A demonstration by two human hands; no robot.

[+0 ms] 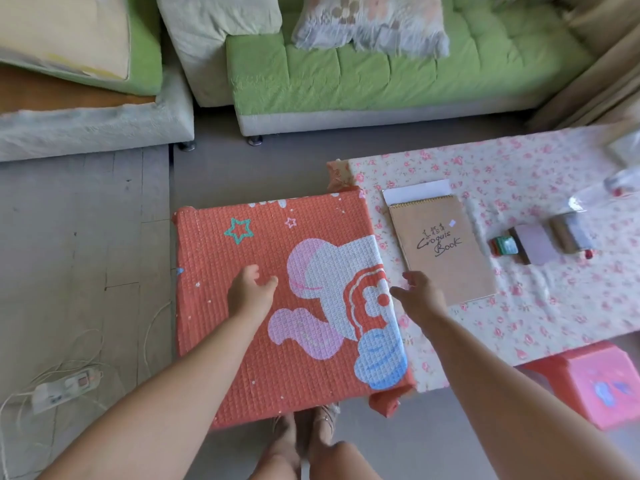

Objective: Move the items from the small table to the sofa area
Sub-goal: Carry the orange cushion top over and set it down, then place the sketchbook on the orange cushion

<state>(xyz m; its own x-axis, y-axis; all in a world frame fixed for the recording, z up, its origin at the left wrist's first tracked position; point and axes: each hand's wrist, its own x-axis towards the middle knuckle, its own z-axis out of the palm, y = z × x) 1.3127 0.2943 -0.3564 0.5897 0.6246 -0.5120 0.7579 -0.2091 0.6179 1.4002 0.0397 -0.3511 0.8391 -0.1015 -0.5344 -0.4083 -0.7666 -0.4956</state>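
- Head view: we look down on our two bare arms reaching over a small table [207, 341] covered by an orange waffle cloth [263, 258] with a cartoon print.
- Our left hand [250, 292] hovers over the cloth with fingers loosely spread, holding nothing.
- Our right hand [420, 296] hangs at the cloth's right edge, fingers open wide and empty.
- Just right of the right hand, a brown sketchbook [443, 251] lies flat on a longer table [540, 323] with a pink floral cover; the fingertips are near its lower left corner, and we cannot tell if they touch it.
- A white sheet [415, 191] sticks out from under the sketchbook's far end.
- Further right of that hand lie a small green box [505, 245], a grey block [535, 244] and a blurred shiny tin [571, 232].
- Well beyond both hands stands the green sofa [381, 74] with a fringed cushion [370, 26].
- Left of the left hand, a power strip [65, 388] and its cords lie on the floor.
- Below the right arm sits a red stool [588, 382].
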